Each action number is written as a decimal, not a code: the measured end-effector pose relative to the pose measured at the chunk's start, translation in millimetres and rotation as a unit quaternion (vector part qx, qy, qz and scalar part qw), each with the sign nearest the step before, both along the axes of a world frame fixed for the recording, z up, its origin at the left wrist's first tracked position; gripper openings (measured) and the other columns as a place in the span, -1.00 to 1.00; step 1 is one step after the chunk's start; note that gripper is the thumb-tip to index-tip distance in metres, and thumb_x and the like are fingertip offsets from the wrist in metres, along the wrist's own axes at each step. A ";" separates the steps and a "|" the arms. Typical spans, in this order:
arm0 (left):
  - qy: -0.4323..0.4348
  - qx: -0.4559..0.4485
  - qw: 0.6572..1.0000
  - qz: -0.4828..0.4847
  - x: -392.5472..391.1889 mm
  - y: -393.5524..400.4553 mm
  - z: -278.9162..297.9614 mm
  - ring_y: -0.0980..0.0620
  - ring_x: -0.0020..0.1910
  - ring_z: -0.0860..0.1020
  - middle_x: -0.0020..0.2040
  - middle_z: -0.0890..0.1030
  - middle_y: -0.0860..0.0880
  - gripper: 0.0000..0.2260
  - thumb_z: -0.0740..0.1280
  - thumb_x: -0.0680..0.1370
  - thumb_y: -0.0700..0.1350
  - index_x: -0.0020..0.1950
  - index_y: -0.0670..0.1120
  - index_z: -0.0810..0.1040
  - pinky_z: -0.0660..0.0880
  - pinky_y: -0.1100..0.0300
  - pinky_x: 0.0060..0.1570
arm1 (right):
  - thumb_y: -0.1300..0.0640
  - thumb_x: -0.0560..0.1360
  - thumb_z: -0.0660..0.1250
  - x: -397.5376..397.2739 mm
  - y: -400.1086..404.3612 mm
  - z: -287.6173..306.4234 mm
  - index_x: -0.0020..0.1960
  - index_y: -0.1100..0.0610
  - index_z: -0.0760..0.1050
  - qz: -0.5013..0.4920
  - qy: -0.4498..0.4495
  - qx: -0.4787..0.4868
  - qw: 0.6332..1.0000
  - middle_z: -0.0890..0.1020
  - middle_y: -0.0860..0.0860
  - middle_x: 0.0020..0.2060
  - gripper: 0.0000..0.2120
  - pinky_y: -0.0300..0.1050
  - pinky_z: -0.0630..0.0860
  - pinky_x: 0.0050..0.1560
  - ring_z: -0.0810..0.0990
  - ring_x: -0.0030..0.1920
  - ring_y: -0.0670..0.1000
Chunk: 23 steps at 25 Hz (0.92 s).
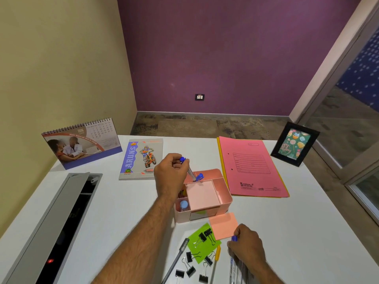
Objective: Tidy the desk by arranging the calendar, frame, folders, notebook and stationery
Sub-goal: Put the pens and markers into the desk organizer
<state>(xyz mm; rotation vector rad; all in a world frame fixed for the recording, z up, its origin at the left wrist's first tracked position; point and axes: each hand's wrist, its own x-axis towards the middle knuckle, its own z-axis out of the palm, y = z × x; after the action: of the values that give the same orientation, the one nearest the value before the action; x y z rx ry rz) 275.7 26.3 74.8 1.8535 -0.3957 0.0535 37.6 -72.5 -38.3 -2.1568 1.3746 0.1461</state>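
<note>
Binder clips (pixel 191 263) lie near; left hand (pixel 171 173) holds pen (pixel 187 168) over organizer (pixel 224 198).

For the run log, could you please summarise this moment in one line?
left hand: lowering blue-capped pen into pink organizer | right hand: gripping pens

Desk (pixel 106 212), as I see it: calendar (pixel 82 143) at my far left, notebook (pixel 141 158) just right of it. Folders (pixel 251 168) far right, stacked; frame (pixel 294 144) right of them at the corner. Organiser box (pixel 205 196) at centre, between notebook and folders. Before it: sticky notes (pixel 223 225), with binder clips (pixel 202 238) and pens (pixel 176 261) nearest me. Cable tray (pixel 59 222) along my left.
</note>
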 end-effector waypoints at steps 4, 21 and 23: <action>0.007 0.051 0.999 0.007 2.6 4.2 -8.8 0.09 -0.19 0.64 -0.17 0.68 0.02 -0.83 0.49 0.45 -0.12 0.02 -0.09 0.63 0.58 0.23 -0.16 | 0.11 0.33 0.43 1.3 1.5 -4.7 -0.25 0.00 0.34 -0.013 -0.021 -0.007 1.000 0.56 -0.07 -0.32 -0.76 -0.21 0.34 -0.39 0.50 -0.32 -0.08; 0.044 0.285 0.957 -0.037 3.9 4.3 -39.0 -0.02 0.20 0.46 0.18 0.59 -0.02 -0.73 0.38 0.54 0.01 0.23 0.06 0.57 0.31 0.18 0.08 | 0.43 0.32 0.49 43.8 -15.2 83.4 -0.20 0.12 0.60 -0.183 -0.449 0.030 0.874 0.61 0.06 -0.36 -0.76 -0.11 0.49 -0.29 0.53 -0.33 0.07; -0.005 0.244 0.965 -0.098 -4.0 3.9 -30.7 0.04 0.28 0.38 0.22 0.56 0.04 -0.68 0.41 0.50 -0.05 0.25 0.08 0.55 0.26 0.21 0.17 | 0.43 0.32 0.50 54.8 -17.3 101.8 -0.19 0.10 0.60 -0.156 -0.490 0.025 0.857 0.58 0.09 -0.39 -0.74 -0.05 0.55 -0.27 0.51 -0.35 0.08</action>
<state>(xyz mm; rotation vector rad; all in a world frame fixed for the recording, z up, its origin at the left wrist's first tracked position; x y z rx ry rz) 271.7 30.3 44.1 2.2878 -0.6408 -0.1856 92.4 -89.8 63.5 -1.5087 1.0172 -0.9087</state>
